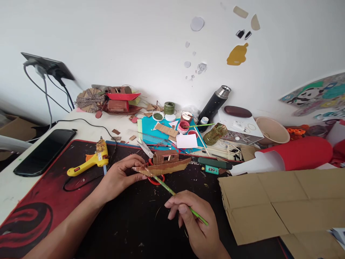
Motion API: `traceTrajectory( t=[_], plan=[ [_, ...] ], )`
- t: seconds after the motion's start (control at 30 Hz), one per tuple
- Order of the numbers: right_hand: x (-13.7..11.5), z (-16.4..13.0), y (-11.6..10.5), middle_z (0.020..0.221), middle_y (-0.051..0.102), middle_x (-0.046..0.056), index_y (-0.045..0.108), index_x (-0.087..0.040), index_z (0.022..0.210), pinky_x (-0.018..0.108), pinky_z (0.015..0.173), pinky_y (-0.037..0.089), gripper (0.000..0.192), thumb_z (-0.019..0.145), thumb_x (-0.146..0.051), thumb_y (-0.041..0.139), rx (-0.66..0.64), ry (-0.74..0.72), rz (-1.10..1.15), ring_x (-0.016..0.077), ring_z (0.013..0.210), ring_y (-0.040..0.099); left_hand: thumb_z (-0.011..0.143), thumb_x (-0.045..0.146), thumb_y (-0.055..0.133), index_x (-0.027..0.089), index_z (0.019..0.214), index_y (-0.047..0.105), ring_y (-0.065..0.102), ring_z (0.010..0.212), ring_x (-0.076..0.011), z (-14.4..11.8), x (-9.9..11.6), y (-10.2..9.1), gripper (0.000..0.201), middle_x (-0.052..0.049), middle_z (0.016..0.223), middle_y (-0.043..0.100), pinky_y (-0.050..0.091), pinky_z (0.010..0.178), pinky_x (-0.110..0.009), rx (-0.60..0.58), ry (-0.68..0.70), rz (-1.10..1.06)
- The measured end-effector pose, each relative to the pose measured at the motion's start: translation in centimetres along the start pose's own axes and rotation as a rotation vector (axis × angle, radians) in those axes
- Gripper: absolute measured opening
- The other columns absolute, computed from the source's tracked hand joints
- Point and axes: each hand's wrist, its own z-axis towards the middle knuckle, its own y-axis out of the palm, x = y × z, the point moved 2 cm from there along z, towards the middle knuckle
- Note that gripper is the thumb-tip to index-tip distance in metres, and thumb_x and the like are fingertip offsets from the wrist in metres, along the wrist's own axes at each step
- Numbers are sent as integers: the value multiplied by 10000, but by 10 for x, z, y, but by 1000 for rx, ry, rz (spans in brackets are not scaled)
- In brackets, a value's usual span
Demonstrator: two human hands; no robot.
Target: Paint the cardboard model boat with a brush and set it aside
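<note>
Nearest to me, my right hand pinches a thin green paintbrush between thumb and the first fingers, the other fingers curled under. Its tip touches the near side of a small cardboard boat model. I take that boat as my landmark; it sits just above the black and red desk mat.

My left hand grips the boat's left end, thumb below and fingers pressed together along the edge. Under the boat I see the red handles of scissors, their blades pointing up to its left. Left of the boat lies a yellow glue gun, and further left a black phone. Behind the boat are open paint pots on a teal sheet, and a black flask beyond them. Right of the boat lies flat brown cardboard, with a red roll behind it.
</note>
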Motion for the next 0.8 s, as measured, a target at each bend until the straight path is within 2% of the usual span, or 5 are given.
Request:
traceTrajectory(
  t=[0.17, 0.37, 0.6, 0.8],
  plan=[
    [1, -3, -2, 1027, 865, 86, 843, -275, 1197, 213, 524, 550, 270, 1215, -311, 576, 16, 24, 14, 164, 708, 792, 837, 718, 913, 262, 850, 856, 763, 981, -247, 0, -1, 0, 460, -75, 1067, 801, 616, 919, -341, -1, -8, -14],
    [0, 5, 12, 991, 868, 82, 839, -253, 1217, 207, 526, 544, 276, 1209, -296, 566, -52, -24, -23, 155, 704, 782, 868, 708, 891, 243, 823, 826, 754, 961, -236, -2, -1, 0, 471, -77, 1058, 791, 610, 875, -323, -1, -1, -23],
    [1, 12, 21, 976, 879, 75, 827, -241, 1217, 281, 683, 644, 287, 1211, -311, 549, -88, -79, -52, 170, 709, 798, 908, 649, 872, 248, 882, 862, 761, 951, -245, 0, 3, -1, 402, -90, 1073, 807, 614, 841, -326, -33, 11, 18],
    [2, 13, 19, 973, 879, 74, 832, -243, 1209, 276, 670, 638, 281, 1206, -310, 560, -77, -73, -53, 169, 709, 796, 897, 693, 861, 247, 857, 850, 750, 917, -239, 0, 2, -1, 448, -85, 1049, 803, 627, 830, -328, -15, 9, 32]
  ],
)
